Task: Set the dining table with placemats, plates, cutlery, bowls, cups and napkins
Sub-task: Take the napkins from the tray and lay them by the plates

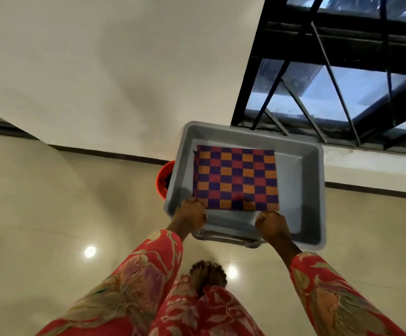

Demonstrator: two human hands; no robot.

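A checkered placemat (236,177) in orange, purple and red lies flat inside a grey plastic tub (311,190). My left hand (190,214) is closed on the placemat's near left corner. My right hand (272,225) is closed at the near right corner, over the tub's front rim. The tub rests on a metal-framed stand, of which only a tube below the front rim shows. No plates, cutlery, bowls, cups or napkins are in view.
A red bucket (165,177) stands on the floor behind the tub's left side. A cream wall runs behind, with a dark skirting line. A black-barred window (330,76) sits at the upper right. My bare feet (208,275) stand on glossy beige floor tiles.
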